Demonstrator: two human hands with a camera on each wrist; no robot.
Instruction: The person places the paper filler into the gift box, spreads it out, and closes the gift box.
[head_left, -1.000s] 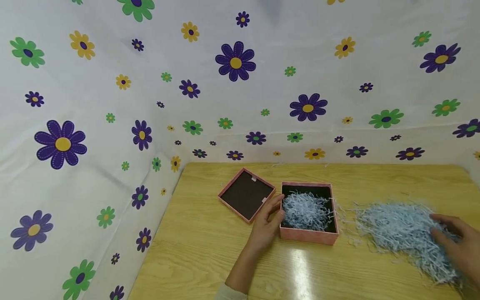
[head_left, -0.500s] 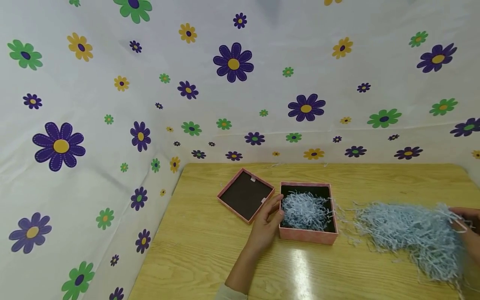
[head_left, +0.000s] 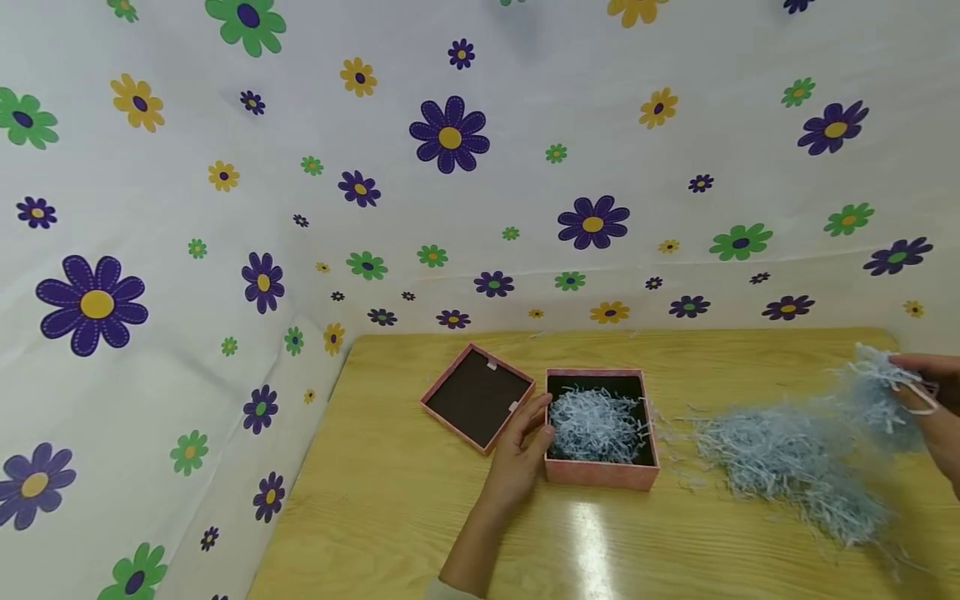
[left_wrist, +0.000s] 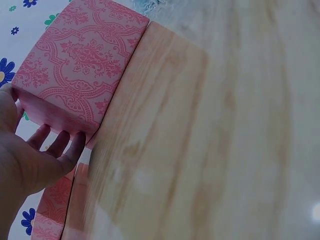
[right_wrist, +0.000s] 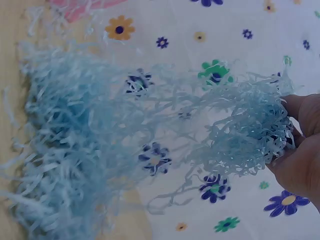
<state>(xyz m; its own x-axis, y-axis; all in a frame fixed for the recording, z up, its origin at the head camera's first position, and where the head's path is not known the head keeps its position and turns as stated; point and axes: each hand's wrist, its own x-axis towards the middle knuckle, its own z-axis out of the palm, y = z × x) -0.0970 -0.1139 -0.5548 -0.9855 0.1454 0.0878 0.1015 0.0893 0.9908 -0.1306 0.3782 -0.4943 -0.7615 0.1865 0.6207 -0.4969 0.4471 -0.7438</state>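
Light blue shredded paper (head_left: 596, 425) fills much of the pink patterned box (head_left: 602, 473), which has a dark inside. My left hand (head_left: 517, 458) rests against the box's left wall, fingertips along the outside and thumb close to the rim. A clump of shredded paper (right_wrist: 245, 125) is pinched by my right hand (head_left: 933, 408), raised at the far right. Loose strands trail from that clump to the larger shredded paper pile (head_left: 787, 467) on the table. In the right wrist view, the fingertips are partly hidden behind the clump.
The pink box lid (head_left: 477, 398) lies inside up, set at an angle, left of the box. Stray paper strands lie between box and pile. A white flower-print cloth (head_left: 525, 208) rises behind and left of the wooden table (head_left: 360, 500).
My right hand has lifted a clump of shredded paper up off the pile's right part. The left hand stays at the box. The head view has turned slightly right.
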